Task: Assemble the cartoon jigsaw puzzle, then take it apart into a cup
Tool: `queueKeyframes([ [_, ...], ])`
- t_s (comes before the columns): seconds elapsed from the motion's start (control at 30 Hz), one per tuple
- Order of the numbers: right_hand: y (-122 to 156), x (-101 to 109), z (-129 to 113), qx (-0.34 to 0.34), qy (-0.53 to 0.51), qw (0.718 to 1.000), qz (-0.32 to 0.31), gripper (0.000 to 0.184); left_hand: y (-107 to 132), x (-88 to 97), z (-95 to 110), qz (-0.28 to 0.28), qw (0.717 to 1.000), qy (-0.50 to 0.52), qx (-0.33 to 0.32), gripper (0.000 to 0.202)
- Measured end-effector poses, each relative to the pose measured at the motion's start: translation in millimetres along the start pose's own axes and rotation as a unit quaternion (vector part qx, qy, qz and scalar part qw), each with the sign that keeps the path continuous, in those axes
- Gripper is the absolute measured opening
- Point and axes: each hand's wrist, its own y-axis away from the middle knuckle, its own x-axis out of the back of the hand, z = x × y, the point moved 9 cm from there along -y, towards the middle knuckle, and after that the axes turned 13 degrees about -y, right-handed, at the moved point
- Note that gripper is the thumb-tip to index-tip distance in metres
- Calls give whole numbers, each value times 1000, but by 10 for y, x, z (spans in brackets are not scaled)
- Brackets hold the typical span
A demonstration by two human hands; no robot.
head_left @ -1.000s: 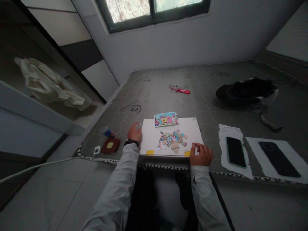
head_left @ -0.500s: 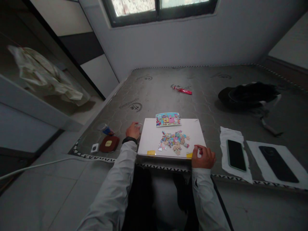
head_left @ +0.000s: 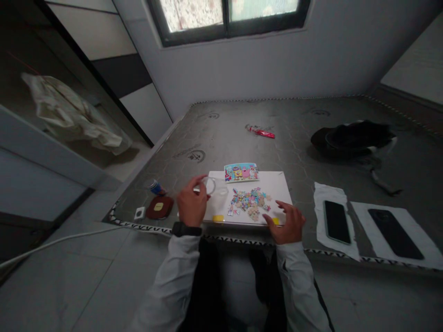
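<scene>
My left hand [head_left: 194,200] grips a clear, see-through object with a round rim [head_left: 210,186] above the left part of the white board [head_left: 214,203]; its exact kind cannot be made out. A loose heap of small colourful jigsaw puzzle pieces [head_left: 249,200] lies on the board, some showing plain tan backs. At the board's far edge is a cartoon picture card [head_left: 241,172]. My right hand [head_left: 286,222] hovers at the near right corner, thumb and fingers apart, close to the pieces and holding nothing.
To the left are a blue can [head_left: 156,187], a brown case [head_left: 159,207] and a small white cube [head_left: 140,213]. A phone [head_left: 337,222] on white cloth and a dark phone [head_left: 395,233] lie right. Farther back are a red packet [head_left: 263,133] and a black cap [head_left: 353,138].
My left hand has moved right over the board, with the clear object now visible in it. My right hand has opened from a pinch and shifted slightly left, towards the pieces.
</scene>
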Motion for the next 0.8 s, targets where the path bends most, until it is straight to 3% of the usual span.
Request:
queueKeyframes([
  [0.07,-34,-40,-251,74,-42,996,-36,67,307,-185,364,-87,994,45,-46,30],
  [0.13,-39,-60,-423,110,-65,991,-43,74,609,-393,720,-173,976,97,-95,31],
  [0.2,-35,-67,-462,94,-75,992,-34,65,821,-564,979,-237,955,127,-130,31],
  [0.27,-27,-48,-356,34,-67,997,-18,54,883,-691,1095,-274,940,137,-151,34],
  [0.33,-14,9,-203,-16,-62,998,-1,51,781,-781,1056,-276,940,120,-161,37],
  [0.43,-15,124,-30,-23,-67,997,22,48,444,-866,818,-210,962,-25,-173,29],
  [0.6,-15,186,164,-17,-56,997,46,49,151,-1191,677,-245,917,-195,-248,51],
  [0.8,-6,167,121,17,-62,996,66,49,56,-1486,808,-305,872,-253,-286,39],
])
